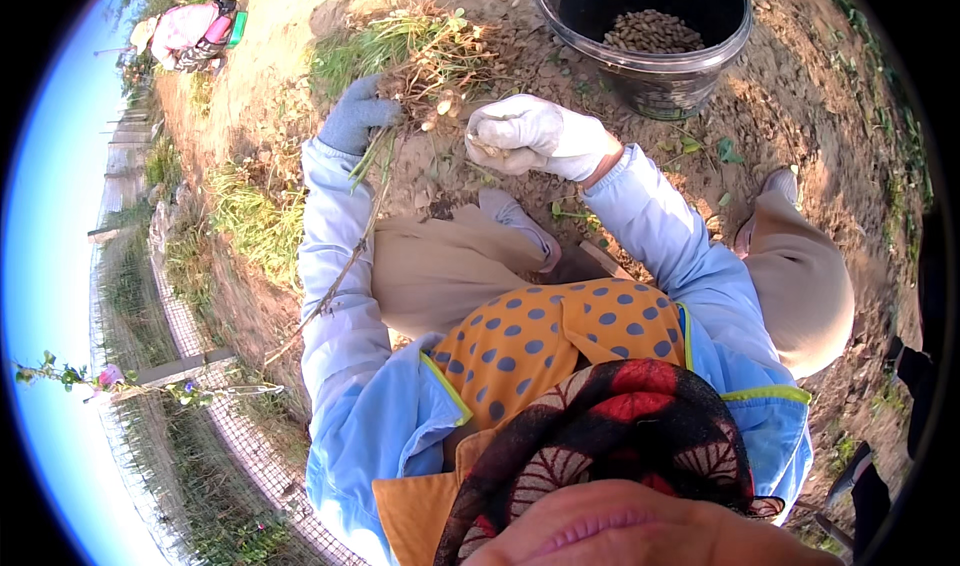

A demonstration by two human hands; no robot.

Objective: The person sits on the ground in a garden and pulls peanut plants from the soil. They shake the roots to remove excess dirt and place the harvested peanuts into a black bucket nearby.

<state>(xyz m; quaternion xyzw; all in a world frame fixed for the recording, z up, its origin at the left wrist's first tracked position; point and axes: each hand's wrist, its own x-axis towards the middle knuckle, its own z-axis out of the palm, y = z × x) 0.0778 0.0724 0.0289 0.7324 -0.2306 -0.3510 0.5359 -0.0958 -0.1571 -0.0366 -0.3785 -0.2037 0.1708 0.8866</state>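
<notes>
My left hand [361, 114], in a blue-grey glove, grips a bunch of uprooted peanut plants [439, 70] at the stems. Roots and pale pods [445, 105] hang on the side toward my right hand. Just right of the bunch, my right hand [517, 136] wears a whitish glove, its fingers curled around what look like peanut pods [487, 148]. A long dry stem [341, 277] trails from the bunch down along my left sleeve. Ahead and to the right stands a black bucket [660, 63] with a heap of peanut pods [652, 31] on its bottom.
Pulled green plants [259, 217] lie on the soil to the left. Another person [191, 34] is bent low at the far left. A wire-mesh fence [199, 326] runs along the left side. At the right rim, part of another person's leg and shoe [851, 476] shows.
</notes>
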